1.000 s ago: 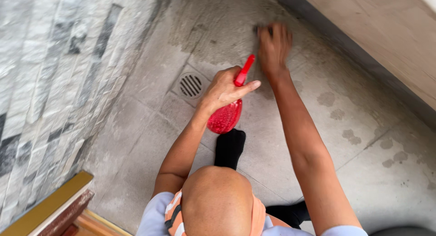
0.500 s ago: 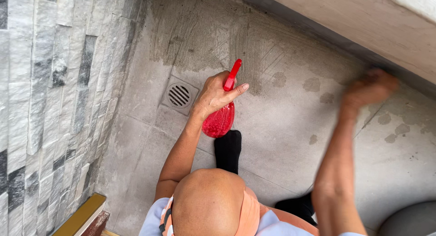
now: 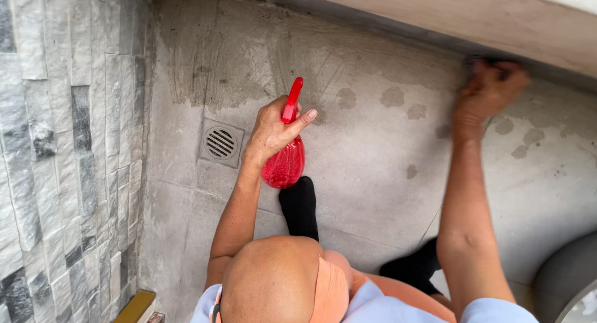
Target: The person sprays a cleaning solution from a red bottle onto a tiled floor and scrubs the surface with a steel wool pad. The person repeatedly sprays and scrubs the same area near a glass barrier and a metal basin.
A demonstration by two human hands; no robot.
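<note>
A wall of grey split-stone cladding (image 3: 56, 149) runs down the left edge of the concrete floor (image 3: 373, 155), and a square drain grate (image 3: 221, 143) sits just beside it, near the floor's far left corner. To its right, the person's left hand (image 3: 273, 133) is wrapped closed around the neck of a red spray bottle (image 3: 286, 155), thumb stretched across the trigger head, nozzle tipped up and away; the bottle hangs over the middle of the floor, just above a black-socked foot (image 3: 300, 206). Damp patches (image 3: 392, 98) dot the concrete toward the far edge. At the far right, the right hand (image 3: 488, 93) presses into the seam where the floor meets the pale raised ledge (image 3: 435, 18); something dark shows under its fingers, but whether it grips a cloth or pad cannot be told through the blur. Scrubbing that seam well likely calls for firm, short strokes kept tight against the ledge, with the bottle held level and clear of the working arm. A round grey container rim (image 3: 569, 279) edges in at the near right corner.
</note>
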